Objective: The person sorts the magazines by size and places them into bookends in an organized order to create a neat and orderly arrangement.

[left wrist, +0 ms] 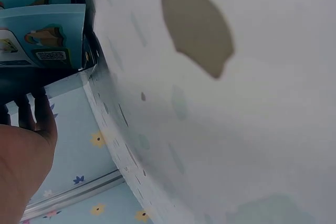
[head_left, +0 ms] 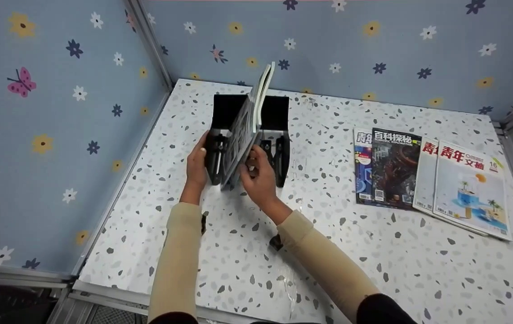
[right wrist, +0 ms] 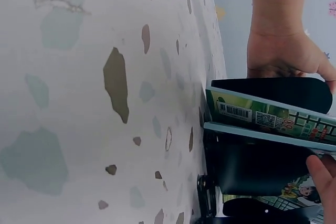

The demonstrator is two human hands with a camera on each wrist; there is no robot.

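Magazines [head_left: 260, 96] in a black rack [head_left: 276, 112]

They're standing tilted in it, around upper centre of the head view. Left hand [head_left: 196, 164] is on the rack's left side, fingers pretty straight; right hand [head_left: 260, 175] has curled fingers beside them, can't tell if it's pinching anything. Loose copies [head_left: 426, 180] lie frame right.

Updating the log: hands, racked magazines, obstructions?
Left hand at left side of black rack. Right hand by magazines on edge inside, grip unclear. Divider close beside them.
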